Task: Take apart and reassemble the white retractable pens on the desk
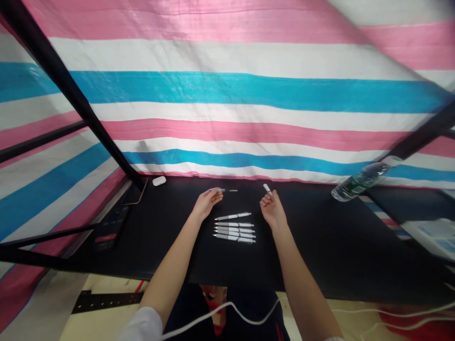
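My left hand (pixel 207 203) is closed on the grey front part of a pen, above the black table. A thin pen refill (pixel 232 190) sticks out of that part toward the right. My right hand (pixel 273 209) is curled around a white pen barrel (pixel 267 188), whose end points up and left. The two pen parts are apart. Between my forearms, several white and grey pens (pixel 234 230) lie side by side with their tips to the left. One pen (pixel 232 216) rests slightly tilted, a little behind the others.
On the black table (pixel 313 255), a small white case (pixel 159 181) sits at the back left, near a phone (pixel 135 192) and a dark object with a red band (pixel 105 238). A clear bottle (pixel 362 181) is at the right. Black frame bars and striped sheeting surround the table.
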`<state>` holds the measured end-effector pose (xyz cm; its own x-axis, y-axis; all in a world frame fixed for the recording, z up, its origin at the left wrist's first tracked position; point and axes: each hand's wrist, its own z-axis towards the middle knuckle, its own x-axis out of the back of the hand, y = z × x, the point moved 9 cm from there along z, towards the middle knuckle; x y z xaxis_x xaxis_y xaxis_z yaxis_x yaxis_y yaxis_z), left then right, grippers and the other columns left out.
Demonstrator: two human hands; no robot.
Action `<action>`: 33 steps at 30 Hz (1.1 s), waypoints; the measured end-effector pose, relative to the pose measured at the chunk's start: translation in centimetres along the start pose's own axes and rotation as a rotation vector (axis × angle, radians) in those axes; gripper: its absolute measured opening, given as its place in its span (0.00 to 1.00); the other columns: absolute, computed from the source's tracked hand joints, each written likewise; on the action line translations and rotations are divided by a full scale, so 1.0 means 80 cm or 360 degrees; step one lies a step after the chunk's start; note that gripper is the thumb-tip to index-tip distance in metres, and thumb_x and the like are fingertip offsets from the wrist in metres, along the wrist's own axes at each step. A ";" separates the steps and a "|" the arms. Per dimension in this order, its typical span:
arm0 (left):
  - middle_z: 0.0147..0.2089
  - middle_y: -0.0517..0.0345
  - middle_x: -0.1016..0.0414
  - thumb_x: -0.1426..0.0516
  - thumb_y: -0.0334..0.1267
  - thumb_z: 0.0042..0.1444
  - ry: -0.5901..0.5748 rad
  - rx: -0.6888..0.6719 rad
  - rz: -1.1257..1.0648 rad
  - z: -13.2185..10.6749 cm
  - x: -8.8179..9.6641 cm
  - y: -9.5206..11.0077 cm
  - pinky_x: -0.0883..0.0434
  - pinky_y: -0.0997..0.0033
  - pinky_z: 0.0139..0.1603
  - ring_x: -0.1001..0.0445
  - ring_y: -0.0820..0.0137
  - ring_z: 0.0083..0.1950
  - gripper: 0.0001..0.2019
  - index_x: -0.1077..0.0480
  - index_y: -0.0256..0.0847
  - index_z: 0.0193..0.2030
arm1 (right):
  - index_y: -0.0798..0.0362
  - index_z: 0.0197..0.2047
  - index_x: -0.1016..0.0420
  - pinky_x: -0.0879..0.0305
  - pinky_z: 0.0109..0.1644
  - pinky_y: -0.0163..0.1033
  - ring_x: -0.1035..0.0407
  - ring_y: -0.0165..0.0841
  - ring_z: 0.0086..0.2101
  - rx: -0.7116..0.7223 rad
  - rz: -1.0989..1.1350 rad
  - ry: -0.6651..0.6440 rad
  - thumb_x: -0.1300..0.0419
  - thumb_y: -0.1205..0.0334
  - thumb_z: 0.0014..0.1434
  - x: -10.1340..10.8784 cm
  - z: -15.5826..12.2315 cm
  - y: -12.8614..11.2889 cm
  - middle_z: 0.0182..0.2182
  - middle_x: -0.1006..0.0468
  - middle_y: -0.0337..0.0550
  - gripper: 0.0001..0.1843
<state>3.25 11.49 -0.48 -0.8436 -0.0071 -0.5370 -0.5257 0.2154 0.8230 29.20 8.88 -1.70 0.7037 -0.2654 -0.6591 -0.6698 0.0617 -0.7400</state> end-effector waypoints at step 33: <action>0.35 0.48 0.21 0.32 0.41 0.44 -0.0313 0.0009 0.0383 -0.009 -0.030 -0.021 0.27 0.67 0.43 0.24 0.69 0.36 0.16 0.22 0.32 0.37 | 0.54 0.35 0.21 0.34 0.33 0.36 0.31 0.30 0.28 -0.0039 -0.0607 -0.0309 0.29 0.53 0.41 -0.050 -0.028 0.041 0.24 0.24 0.40 0.19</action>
<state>6.07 10.43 -0.47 -0.9060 0.2339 -0.3527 -0.3121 0.1935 0.9301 23.61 7.96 -1.20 0.9322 -0.0783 -0.3534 -0.3565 -0.0291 -0.9338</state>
